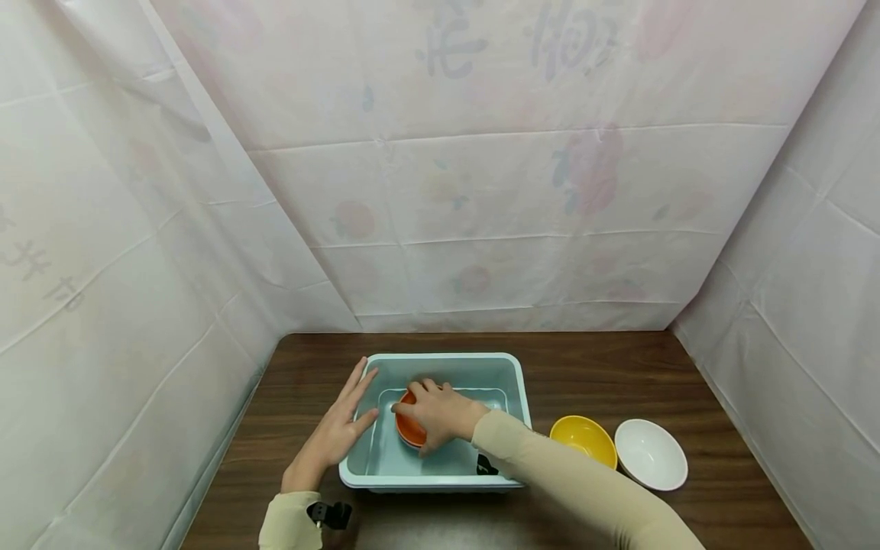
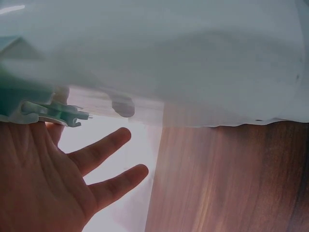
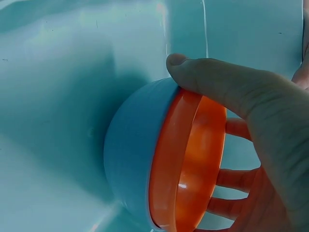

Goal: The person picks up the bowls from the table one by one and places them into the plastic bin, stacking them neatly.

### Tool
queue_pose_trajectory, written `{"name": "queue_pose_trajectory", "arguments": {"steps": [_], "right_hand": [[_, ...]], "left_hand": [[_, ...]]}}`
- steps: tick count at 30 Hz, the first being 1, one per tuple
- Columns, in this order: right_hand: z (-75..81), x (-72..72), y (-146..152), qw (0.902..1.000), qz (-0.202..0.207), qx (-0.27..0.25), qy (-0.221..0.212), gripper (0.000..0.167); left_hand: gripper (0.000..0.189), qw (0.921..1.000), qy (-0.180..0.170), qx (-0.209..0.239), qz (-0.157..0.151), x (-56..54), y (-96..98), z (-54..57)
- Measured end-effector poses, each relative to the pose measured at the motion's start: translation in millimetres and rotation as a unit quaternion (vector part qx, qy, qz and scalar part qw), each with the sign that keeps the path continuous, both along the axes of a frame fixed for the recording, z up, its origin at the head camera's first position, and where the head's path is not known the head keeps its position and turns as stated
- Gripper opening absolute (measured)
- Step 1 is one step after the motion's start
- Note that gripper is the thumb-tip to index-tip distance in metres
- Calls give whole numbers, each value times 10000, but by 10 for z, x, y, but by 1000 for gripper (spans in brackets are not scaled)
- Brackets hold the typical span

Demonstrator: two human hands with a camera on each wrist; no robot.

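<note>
An orange bowl (image 1: 410, 433) sits nested in a blue bowl (image 3: 133, 145) on the floor of a light blue plastic tub (image 1: 433, 482). My right hand (image 1: 440, 416) grips the nested pair at the rim; the right wrist view has its thumb on one edge and the fingers spread along the opposite edge. At the tub's left wall, my left hand (image 1: 338, 429) lies with straight, spread fingers along the rim. The left wrist view shows those fingers (image 2: 101, 152) beside the pale outer wall of the tub.
Right of the tub, a yellow bowl (image 1: 583, 437) and a white bowl (image 1: 651, 454) stand side by side on the dark wooden table (image 1: 598, 367). My right forearm reaches past them over the tub's right front corner. White printed sheets (image 1: 481, 191) enclose the table.
</note>
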State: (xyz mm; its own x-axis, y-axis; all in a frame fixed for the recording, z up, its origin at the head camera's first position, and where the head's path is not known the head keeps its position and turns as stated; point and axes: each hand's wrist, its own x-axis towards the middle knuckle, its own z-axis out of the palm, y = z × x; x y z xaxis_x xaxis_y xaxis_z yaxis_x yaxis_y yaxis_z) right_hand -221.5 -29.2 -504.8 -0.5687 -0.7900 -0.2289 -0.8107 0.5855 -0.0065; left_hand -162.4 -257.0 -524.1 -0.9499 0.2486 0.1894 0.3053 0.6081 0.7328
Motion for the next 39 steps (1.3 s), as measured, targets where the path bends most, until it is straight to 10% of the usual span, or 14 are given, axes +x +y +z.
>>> {"name": "queue_pose_trajectory", "arguments": {"steps": [39], "right_hand": [[-12, 5, 14, 9999, -104, -39, -82, 94]], "left_hand": [[68, 10000, 1, 60, 0, 7, -6, -15]]}}
